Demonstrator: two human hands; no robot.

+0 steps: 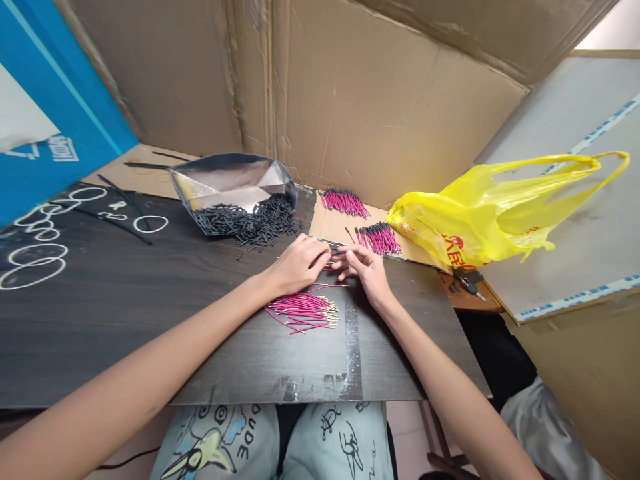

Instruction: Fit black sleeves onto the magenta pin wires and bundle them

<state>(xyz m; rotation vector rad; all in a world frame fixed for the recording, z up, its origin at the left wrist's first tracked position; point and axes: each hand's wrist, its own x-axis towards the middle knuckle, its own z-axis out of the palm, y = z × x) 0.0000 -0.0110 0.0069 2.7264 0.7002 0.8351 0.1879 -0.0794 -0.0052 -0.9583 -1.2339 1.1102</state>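
My left hand [300,265] is closed, its thumb and fingers pinched together; whatever lies between them is hidden. Facing it, my right hand [369,272] has its fingers curled around thin magenta wires, which show only in part near the fingertips. Both hands meet over the table just in front of the cardboard sheet. Right below them lies a pile of magenta wires [303,310] with bare, gold-coloured ends on the right. Behind the left hand, many short black sleeves [260,223] spill out of an open silver bag [235,175].
Two bundles of black-tipped magenta wires, a rear one [345,203] and a front one [377,238], lie on a cardboard sheet [325,223]. A yellow plastic bag [480,207] stands at the right, keys [470,285] beside it. White rings [37,260] lie far left. Cardboard walls [400,100] enclose the back.
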